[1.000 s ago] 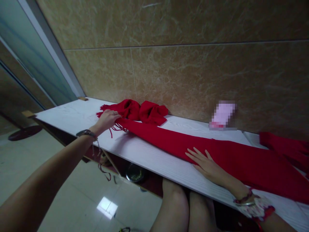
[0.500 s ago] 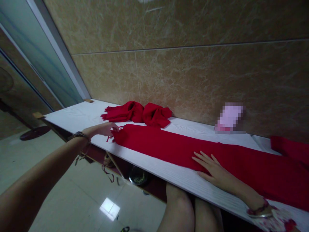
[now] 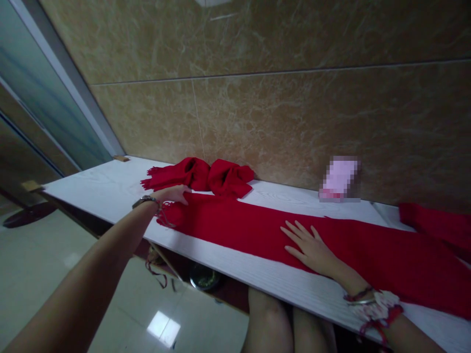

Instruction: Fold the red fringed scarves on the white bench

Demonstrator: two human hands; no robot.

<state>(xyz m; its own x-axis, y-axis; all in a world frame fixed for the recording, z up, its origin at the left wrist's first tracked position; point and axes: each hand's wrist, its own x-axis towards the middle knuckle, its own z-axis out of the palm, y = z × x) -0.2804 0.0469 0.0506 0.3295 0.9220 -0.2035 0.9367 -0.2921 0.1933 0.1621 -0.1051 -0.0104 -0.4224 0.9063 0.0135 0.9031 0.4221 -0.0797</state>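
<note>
Over the red scarf [image 3: 235,220], cropped rightward, lie right hand [image 3: 314,249], fingers spread, and left hand [image 3: 172,194], grip unclear.

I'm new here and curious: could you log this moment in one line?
long scarf: lying along white table | left hand: at its fringed end | right hand: spread on it | wall side: bunched scarf

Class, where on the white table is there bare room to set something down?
Widest: the white table's left end, between the wooden blocks and the bunched scarf. Smaller: behind the long scarf, between the bunched scarf and blurred pink object. Both arms cross the narrow front strip. Crowded: the middle and right, with the long scarf, left hand, right hand, more red cloth.
</note>
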